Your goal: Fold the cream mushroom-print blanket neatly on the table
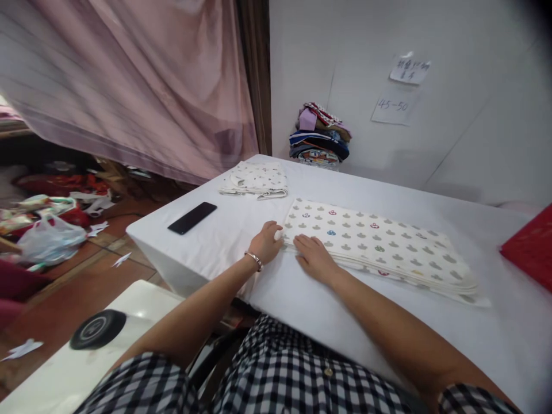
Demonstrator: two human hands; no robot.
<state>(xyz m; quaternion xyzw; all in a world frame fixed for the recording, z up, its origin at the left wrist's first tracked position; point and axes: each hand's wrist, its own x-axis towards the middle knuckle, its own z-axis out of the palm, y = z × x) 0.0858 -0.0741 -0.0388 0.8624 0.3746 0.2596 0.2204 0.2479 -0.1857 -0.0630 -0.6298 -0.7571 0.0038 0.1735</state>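
A long folded white cloth (366, 236) with grey, red and blue prints lies in layers across the white table. My left hand (266, 241), with a bracelet at the wrist, is at the cloth's left end, its fingers curled round a small white thing I cannot make out. Flat on the near left corner of the cloth rests my right hand (316, 257), fingers stretched out. Beyond my left hand lies a smaller folded printed cloth (254, 179). A black phone (192, 218) is on the table's left part.
Folded clothes (319, 135) are stacked by the wall behind the white table (302, 293). At the right edge stands a red object (532, 247). A pink curtain (185, 75) hangs at the back left. Plastic bags (52, 238) lie at the far left.
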